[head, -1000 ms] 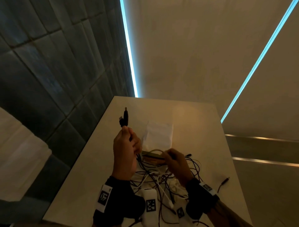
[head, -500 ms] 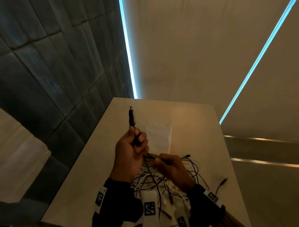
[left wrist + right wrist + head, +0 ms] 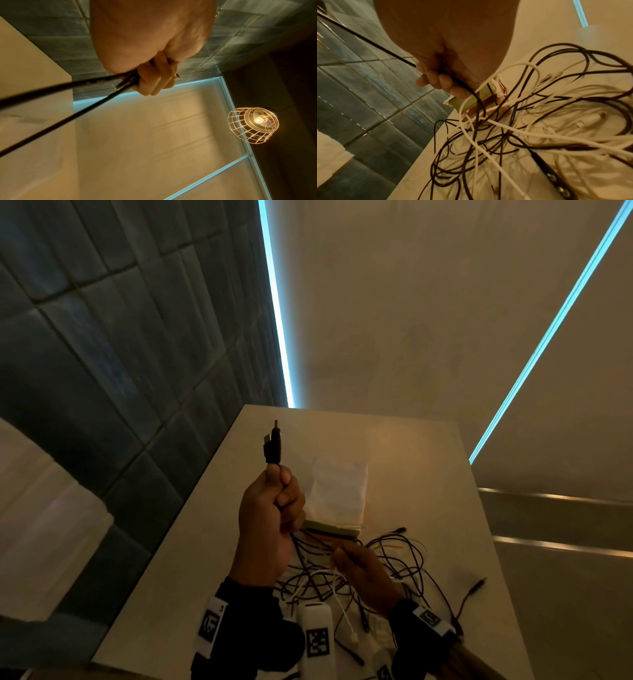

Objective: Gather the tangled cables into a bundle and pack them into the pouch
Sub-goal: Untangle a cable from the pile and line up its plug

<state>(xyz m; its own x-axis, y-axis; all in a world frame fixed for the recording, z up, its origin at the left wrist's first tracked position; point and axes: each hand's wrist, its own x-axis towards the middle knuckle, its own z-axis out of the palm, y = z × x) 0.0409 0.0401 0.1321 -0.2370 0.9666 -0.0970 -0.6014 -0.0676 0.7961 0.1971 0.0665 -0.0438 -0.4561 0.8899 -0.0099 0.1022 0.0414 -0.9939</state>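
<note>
Head view: left hand (image 3: 270,522) is raised above the table (image 3: 191,542), clenched around black plug ends (image 3: 274,445); right hand (image 3: 363,571) pinches one black cable (image 3: 368,40) over the tangled cables (image 3: 394,563); white pouch (image 3: 337,491) lies just beyond them.

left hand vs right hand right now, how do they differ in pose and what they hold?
The left hand is raised above the table, gripping black cables with connector ends sticking up out of the fist; the right hand is low, down in the tangled cables. The left hand holds several strands, the right hand pinches one black cable. Both have fingers curled round black cable, near the pouch.
</note>
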